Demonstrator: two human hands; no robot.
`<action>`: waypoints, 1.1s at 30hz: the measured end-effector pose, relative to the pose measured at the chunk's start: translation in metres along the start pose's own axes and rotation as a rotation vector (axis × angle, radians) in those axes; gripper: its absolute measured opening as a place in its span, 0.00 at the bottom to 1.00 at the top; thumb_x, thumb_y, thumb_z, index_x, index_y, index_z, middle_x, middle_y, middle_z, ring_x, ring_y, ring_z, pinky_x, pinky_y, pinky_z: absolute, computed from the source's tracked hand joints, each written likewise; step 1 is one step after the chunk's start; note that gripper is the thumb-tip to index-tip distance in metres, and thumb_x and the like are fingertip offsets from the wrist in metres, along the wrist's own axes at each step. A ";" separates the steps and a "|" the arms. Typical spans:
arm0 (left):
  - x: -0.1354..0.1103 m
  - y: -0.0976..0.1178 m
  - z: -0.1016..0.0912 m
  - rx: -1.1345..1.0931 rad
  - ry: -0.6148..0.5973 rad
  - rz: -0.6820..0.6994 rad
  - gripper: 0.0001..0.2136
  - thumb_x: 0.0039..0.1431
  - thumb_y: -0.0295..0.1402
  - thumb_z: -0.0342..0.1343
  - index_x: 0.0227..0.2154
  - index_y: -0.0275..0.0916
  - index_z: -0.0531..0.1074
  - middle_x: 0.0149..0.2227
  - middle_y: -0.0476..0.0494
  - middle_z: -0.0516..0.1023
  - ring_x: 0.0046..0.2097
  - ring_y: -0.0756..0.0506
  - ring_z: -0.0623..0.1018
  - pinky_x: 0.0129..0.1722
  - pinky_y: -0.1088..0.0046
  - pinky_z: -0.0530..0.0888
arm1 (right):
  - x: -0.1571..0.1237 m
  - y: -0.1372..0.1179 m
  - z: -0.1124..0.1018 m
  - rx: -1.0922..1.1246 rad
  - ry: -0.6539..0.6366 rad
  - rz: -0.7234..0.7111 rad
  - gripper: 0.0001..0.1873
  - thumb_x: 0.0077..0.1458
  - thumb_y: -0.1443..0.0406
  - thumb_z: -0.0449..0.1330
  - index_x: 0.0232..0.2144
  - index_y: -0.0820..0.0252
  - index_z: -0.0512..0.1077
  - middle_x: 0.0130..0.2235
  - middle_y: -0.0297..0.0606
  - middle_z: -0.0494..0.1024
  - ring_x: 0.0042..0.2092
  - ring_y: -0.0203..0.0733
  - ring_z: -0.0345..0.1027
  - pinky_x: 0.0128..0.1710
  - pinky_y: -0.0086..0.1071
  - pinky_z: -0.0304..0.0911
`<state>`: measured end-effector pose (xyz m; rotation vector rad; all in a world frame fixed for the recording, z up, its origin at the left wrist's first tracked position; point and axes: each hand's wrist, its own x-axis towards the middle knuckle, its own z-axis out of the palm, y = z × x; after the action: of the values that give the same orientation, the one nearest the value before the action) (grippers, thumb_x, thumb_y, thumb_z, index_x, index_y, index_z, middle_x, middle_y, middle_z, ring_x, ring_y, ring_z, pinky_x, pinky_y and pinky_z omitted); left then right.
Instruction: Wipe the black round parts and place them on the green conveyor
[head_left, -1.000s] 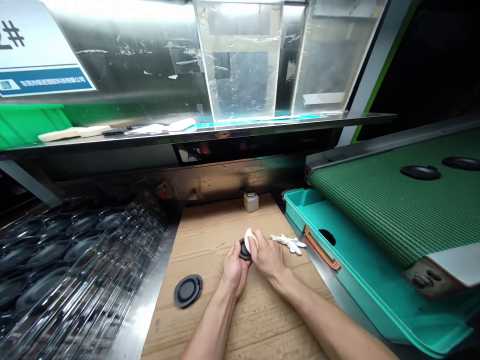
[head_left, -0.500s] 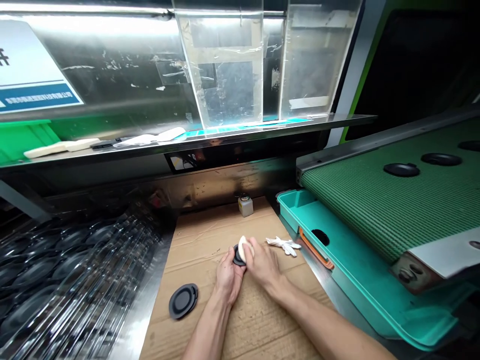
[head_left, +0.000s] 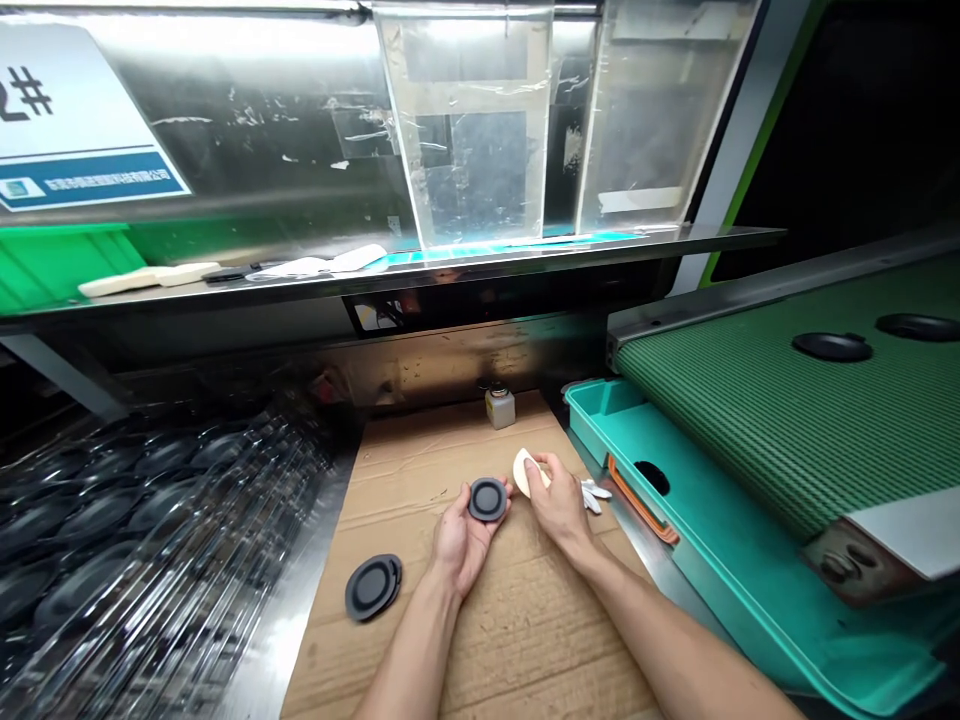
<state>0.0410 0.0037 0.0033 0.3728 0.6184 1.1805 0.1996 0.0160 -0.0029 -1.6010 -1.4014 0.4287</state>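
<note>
My left hand (head_left: 466, 538) holds a small round black rubber disc (head_left: 487, 498) by its edge, its face turned up toward me. My right hand (head_left: 553, 503) grips a cream-coloured pad (head_left: 521, 472) and sits a little to the right of the disc, no longer touching it. Both hands hover over a sheet of brown cardboard (head_left: 487, 630). Another black disc, or a short stack of them, (head_left: 373, 587) lies on the cardboard to the left of my left forearm.
A white glove (head_left: 596, 491) lies behind my right hand. A small bottle (head_left: 499, 406) stands at the cardboard's far edge. A teal tray (head_left: 720, 560) sits right, under a green conveyor belt (head_left: 787, 420) carrying black discs (head_left: 831, 346). Clear plastic trays of discs (head_left: 112, 530) fill the left.
My right hand has pulled the cream pad off the disc and moved to the right. My left hand has turned the disc so its face shows.
</note>
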 end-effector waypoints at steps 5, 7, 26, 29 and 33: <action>-0.004 0.005 0.001 -0.045 -0.037 -0.066 0.16 0.63 0.39 0.49 0.46 0.31 0.70 0.52 0.29 0.73 0.53 0.37 0.74 0.48 0.60 0.74 | -0.001 0.000 0.001 0.010 -0.016 -0.006 0.20 0.61 0.52 0.49 0.42 0.57 0.71 0.36 0.39 0.78 0.38 0.43 0.72 0.36 0.31 0.61; -0.006 0.007 0.003 -0.024 -0.051 -0.079 0.17 0.62 0.40 0.51 0.48 0.33 0.69 0.51 0.29 0.74 0.51 0.37 0.75 0.44 0.63 0.75 | 0.000 0.001 0.001 0.015 -0.019 -0.005 0.20 0.61 0.52 0.49 0.43 0.58 0.71 0.37 0.40 0.78 0.39 0.43 0.72 0.37 0.31 0.61; -0.044 -0.014 0.034 0.483 0.066 0.704 0.40 0.37 0.17 0.68 0.56 0.44 0.65 0.58 0.39 0.69 0.63 0.40 0.62 0.63 0.64 0.57 | 0.000 0.005 0.001 -0.017 -0.040 -0.010 0.20 0.60 0.51 0.49 0.42 0.57 0.71 0.39 0.40 0.78 0.41 0.44 0.72 0.39 0.32 0.61; -0.045 -0.013 0.036 0.438 0.067 0.667 0.37 0.38 0.18 0.68 0.54 0.45 0.67 0.58 0.40 0.69 0.63 0.41 0.61 0.61 0.66 0.61 | 0.000 0.004 0.001 -0.018 -0.041 -0.007 0.21 0.59 0.51 0.49 0.41 0.58 0.72 0.39 0.41 0.78 0.41 0.45 0.72 0.39 0.33 0.62; -0.046 -0.011 0.040 0.418 0.083 0.674 0.35 0.38 0.18 0.68 0.52 0.45 0.68 0.57 0.41 0.70 0.62 0.42 0.63 0.61 0.70 0.61 | 0.001 0.006 0.003 -0.002 -0.046 -0.015 0.21 0.60 0.51 0.48 0.42 0.59 0.72 0.38 0.42 0.78 0.41 0.45 0.72 0.40 0.33 0.62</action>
<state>0.0631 -0.0417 0.0399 0.9416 0.8480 1.7121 0.2009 0.0186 -0.0085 -1.5906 -1.4480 0.4582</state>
